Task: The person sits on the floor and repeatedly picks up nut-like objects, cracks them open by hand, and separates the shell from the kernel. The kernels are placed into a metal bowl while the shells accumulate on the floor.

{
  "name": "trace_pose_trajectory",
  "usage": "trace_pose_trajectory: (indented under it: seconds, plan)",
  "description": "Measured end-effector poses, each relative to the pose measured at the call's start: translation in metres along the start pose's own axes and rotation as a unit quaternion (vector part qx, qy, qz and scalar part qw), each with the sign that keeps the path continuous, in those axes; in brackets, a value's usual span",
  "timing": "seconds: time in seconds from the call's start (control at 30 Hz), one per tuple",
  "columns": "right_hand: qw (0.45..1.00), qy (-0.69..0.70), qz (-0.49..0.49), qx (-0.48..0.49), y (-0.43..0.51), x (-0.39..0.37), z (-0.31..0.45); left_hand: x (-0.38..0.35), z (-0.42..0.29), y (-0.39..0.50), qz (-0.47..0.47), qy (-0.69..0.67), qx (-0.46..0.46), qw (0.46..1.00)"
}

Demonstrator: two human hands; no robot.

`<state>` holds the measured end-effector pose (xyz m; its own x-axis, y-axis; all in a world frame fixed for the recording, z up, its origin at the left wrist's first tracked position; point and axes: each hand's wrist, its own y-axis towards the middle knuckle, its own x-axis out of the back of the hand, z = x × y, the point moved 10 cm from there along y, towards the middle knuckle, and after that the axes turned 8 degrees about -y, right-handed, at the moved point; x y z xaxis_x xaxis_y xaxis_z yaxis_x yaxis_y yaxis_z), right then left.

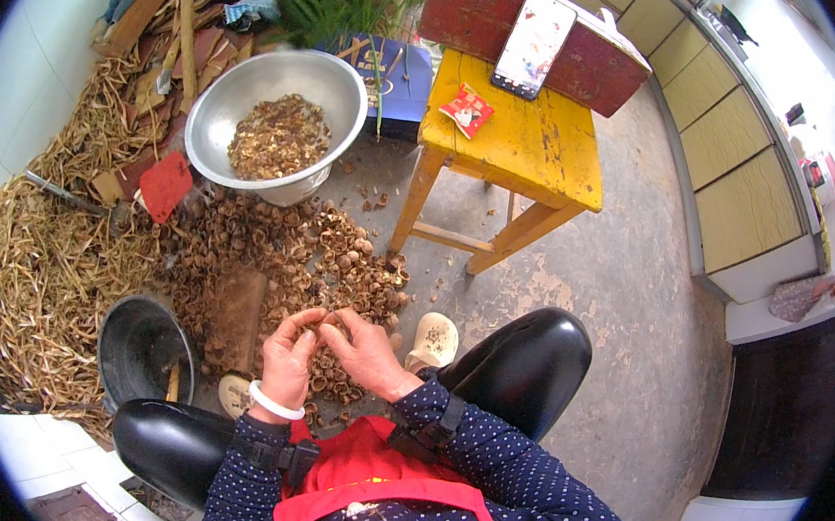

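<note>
My left hand (289,357) and my right hand (367,354) meet at the fingertips above a heap of cracked walnut shells (224,231). Between them they pinch a small walnut piece, mostly hidden by the fingers. A brown wooden block (239,311) lies among the shells, just left of my left hand. Beyond the heap, a metal basin (209,116) holds shelled walnut kernels (282,138). Whole-looking walnuts (348,260) are mixed in with the shells.
Beside my left knee stands a dark bucket (142,343) with a wooden handle in it. Dry straw (45,292) and firewood (183,34) line the left wall. A yellow stool (548,152) bears a propped phone (535,42) and a red packet (468,111).
</note>
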<state>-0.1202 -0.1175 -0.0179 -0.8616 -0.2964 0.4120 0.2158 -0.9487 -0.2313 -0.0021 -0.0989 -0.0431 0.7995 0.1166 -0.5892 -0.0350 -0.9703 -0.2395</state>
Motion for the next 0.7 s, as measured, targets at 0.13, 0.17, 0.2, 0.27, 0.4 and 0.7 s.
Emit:
trace_pose_trajectory:
  seconds: [0.13,0.17,0.2,0.27,0.4,0.7]
  plan:
    - [0.998,0.012,-0.022,0.065,0.001,-0.002,0.005,-0.001,0.003,-0.001,0.015,0.078,0.002,0.997]
    - [0.997,0.016,-0.023,0.077,0.001,-0.003,0.006,-0.002,0.002,-0.001,0.021,0.086,-0.01,0.996]
    - [0.996,0.02,-0.023,0.089,0.001,-0.003,0.008,-0.004,0.0,-0.001,0.027,0.095,-0.022,0.995]
    - [0.997,0.02,-0.013,0.071,0.002,-0.004,0.004,-0.005,-0.003,-0.001,0.031,0.099,-0.042,0.994]
    - [0.999,-0.01,-0.021,0.035,0.001,0.001,0.0,-0.004,-0.008,0.0,0.016,0.079,-0.047,0.996]
    - [0.996,0.017,-0.059,0.064,0.0,0.002,0.003,0.005,-0.015,-0.001,-0.035,0.126,-0.052,0.99]
